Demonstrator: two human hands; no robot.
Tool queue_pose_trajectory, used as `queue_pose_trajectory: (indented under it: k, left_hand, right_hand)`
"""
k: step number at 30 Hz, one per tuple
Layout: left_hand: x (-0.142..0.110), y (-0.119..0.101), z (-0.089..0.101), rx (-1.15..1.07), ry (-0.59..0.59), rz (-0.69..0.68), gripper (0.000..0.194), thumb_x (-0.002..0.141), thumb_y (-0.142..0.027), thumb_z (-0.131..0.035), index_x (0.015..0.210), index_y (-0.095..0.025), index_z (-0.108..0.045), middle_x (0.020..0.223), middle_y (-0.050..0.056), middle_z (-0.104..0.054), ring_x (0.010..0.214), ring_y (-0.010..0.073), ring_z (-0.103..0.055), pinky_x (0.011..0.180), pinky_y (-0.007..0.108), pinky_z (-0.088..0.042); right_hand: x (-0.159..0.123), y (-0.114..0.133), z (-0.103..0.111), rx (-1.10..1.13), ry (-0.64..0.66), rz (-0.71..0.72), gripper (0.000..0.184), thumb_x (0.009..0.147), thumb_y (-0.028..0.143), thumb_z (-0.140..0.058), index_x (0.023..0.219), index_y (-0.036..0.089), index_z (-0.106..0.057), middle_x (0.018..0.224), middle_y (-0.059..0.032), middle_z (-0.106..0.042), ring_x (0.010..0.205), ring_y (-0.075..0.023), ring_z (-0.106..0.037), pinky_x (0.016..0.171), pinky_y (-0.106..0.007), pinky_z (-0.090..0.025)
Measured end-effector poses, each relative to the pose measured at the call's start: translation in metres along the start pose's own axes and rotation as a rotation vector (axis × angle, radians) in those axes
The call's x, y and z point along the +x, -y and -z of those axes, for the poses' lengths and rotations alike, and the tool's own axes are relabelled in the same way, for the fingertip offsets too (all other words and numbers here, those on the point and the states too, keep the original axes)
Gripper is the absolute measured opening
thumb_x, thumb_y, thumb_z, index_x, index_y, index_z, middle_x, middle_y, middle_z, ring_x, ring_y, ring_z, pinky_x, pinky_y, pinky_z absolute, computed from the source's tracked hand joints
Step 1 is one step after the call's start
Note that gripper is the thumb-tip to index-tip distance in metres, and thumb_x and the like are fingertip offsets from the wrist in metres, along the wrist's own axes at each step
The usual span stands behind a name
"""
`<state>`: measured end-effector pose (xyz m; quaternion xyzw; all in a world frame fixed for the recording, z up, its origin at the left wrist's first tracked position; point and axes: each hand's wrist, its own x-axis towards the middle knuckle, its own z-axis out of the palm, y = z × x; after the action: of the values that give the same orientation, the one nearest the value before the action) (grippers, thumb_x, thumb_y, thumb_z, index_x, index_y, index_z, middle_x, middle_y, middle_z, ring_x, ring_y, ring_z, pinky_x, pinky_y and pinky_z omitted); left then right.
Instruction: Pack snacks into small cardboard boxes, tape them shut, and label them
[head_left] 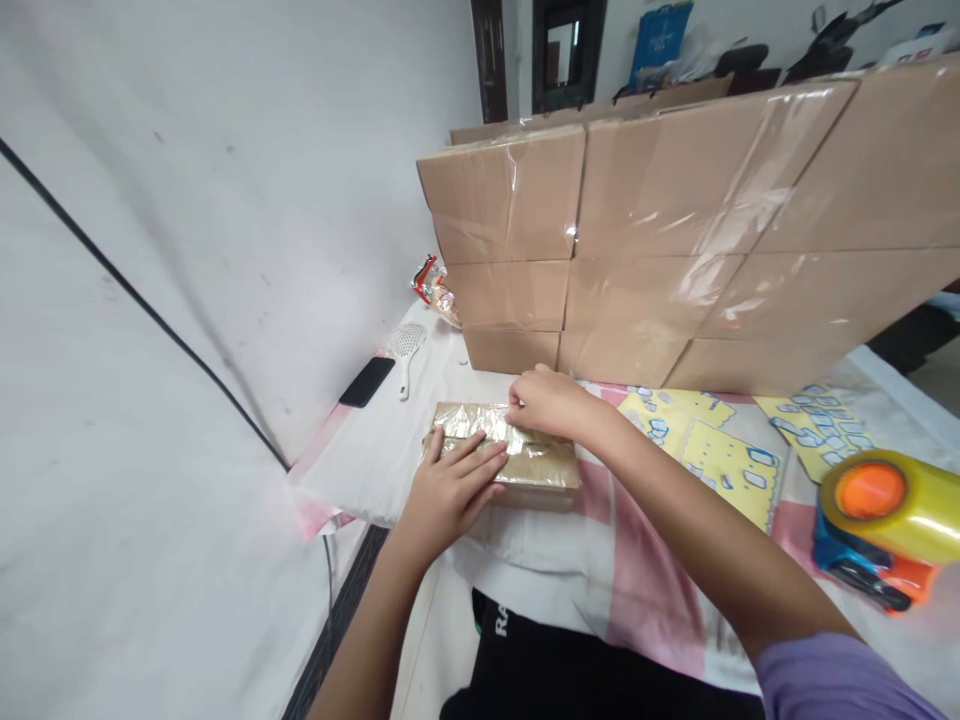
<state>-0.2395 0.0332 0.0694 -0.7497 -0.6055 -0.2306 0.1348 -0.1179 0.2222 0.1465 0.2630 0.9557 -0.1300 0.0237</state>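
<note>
A small cardboard box point(541, 468) lies on the cloth-covered table, its top crossed by shiny clear tape point(470, 418). My left hand point(459, 482) rests on the near left part of the box, fingers stretched out over the tape. On the far side of the top, my right hand point(551, 402) is curled closed with its fingertips at the tape. What those fingers pinch, if anything, is hidden. Some of the box's top is covered by both hands.
Taped cardboard boxes point(645, 230) stand as a wall behind. Left are a black phone point(367, 382) and a white hairbrush point(407, 345). To the right lie yellow printed sheets point(731, 465) and a tape dispenser point(855, 560) with a large yellow tape roll point(930, 510).
</note>
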Motion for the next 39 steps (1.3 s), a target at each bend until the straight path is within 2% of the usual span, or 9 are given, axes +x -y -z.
queue_pose_trajectory:
  k: [5,9,13,16,24,28,31,35,39]
  left_hand:
    - [-0.003,-0.002,0.000,-0.047,-0.032,-0.003,0.029,0.100,-0.025,-0.059,0.129,-0.025,-0.067,0.131,0.004,-0.072,0.132,0.0237,-0.062,0.129,0.057,-0.012]
    - [-0.017,-0.008,0.002,-0.062,-0.080,-0.020,0.032,0.098,-0.020,-0.062,0.128,-0.027,-0.067,0.127,0.003,-0.075,0.129,0.0222,-0.064,0.129,0.056,-0.016]
    - [-0.029,-0.008,0.002,-0.061,-0.080,-0.048,0.034,0.095,-0.016,-0.065,0.126,-0.028,-0.066,0.123,0.002,-0.076,0.126,0.0215,-0.066,0.129,0.057,-0.019]
    - [-0.028,-0.003,0.000,-0.034,-0.078,-0.072,0.037,0.094,-0.016,-0.066,0.128,-0.029,-0.065,0.123,0.002,-0.077,0.126,0.0224,-0.066,0.127,0.056,-0.024]
    - [-0.014,0.008,-0.003,-0.014,-0.070,-0.126,0.041,0.088,-0.013,-0.070,0.127,-0.026,-0.065,0.120,0.006,-0.078,0.121,0.0260,-0.069,0.118,0.051,-0.042]
    - [-0.017,0.010,-0.004,-0.016,-0.068,-0.125,0.044,0.084,-0.012,-0.073,0.126,-0.024,-0.067,0.117,0.007,-0.078,0.118,0.0279,-0.070,0.116,0.051,-0.044]
    - [-0.018,0.012,-0.006,-0.022,-0.057,-0.120,0.044,0.083,-0.012,-0.074,0.125,-0.024,-0.068,0.116,0.008,-0.078,0.116,0.0292,-0.071,0.115,0.051,-0.045]
    - [-0.013,0.011,-0.006,-0.035,-0.047,-0.075,0.041,0.083,-0.014,-0.073,0.123,-0.025,-0.069,0.116,0.008,-0.078,0.114,0.0302,-0.072,0.113,0.052,-0.047]
    - [-0.008,0.006,-0.004,-0.053,-0.051,-0.059,0.037,0.084,-0.016,-0.073,0.120,-0.024,-0.070,0.114,0.009,-0.078,0.112,0.0300,-0.072,0.114,0.051,-0.047]
  right_hand:
    - [-0.004,-0.003,0.012,-0.137,-0.283,-0.336,0.061,0.076,0.037,-0.080,0.125,0.006,-0.061,0.124,-0.0253,-0.067,0.121,-0.0387,-0.054,0.092,-0.041,-0.044]
    - [-0.043,-0.076,-0.001,0.026,-0.471,-0.536,0.022,0.091,0.027,-0.055,0.107,0.015,-0.066,0.106,-0.0164,-0.074,0.098,-0.0302,-0.065,0.075,-0.034,-0.042]
    - [-0.115,-0.160,-0.043,0.158,-0.428,-0.791,0.022,0.091,0.033,-0.051,0.096,0.019,-0.068,0.098,-0.0138,-0.075,0.088,-0.0291,-0.068,0.065,-0.034,-0.040]
    - [-0.156,-0.200,-0.070,0.183,-0.279,-0.824,0.025,0.088,0.029,-0.050,0.100,0.020,-0.070,0.103,-0.0125,-0.076,0.093,-0.0286,-0.069,0.069,-0.033,-0.044]
    - [-0.192,-0.229,-0.093,0.240,-0.093,-0.732,0.043,0.087,0.025,-0.053,0.127,0.023,-0.069,0.132,-0.0116,-0.068,0.114,-0.0299,-0.066,0.083,-0.035,-0.049]
    - [-0.212,-0.216,-0.078,0.248,-0.202,-0.653,0.041,0.095,0.030,-0.046,0.130,0.020,-0.066,0.130,-0.0133,-0.066,0.112,-0.0299,-0.065,0.086,-0.037,-0.048]
    - [-0.222,-0.220,-0.042,0.207,-0.297,-0.616,0.035,0.097,0.031,-0.046,0.123,0.021,-0.068,0.125,-0.0110,-0.069,0.108,-0.0289,-0.065,0.085,-0.037,-0.047]
    - [-0.211,-0.275,0.007,0.007,-0.267,-0.648,0.029,0.093,0.026,-0.056,0.118,0.023,-0.071,0.114,-0.0105,-0.073,0.103,-0.0304,-0.064,0.079,-0.037,-0.044]
    - [-0.194,-0.352,0.015,0.065,0.048,-0.595,0.024,0.084,0.012,-0.067,0.104,0.018,-0.076,0.107,-0.0099,-0.074,0.093,-0.0244,-0.066,0.078,-0.033,-0.043]
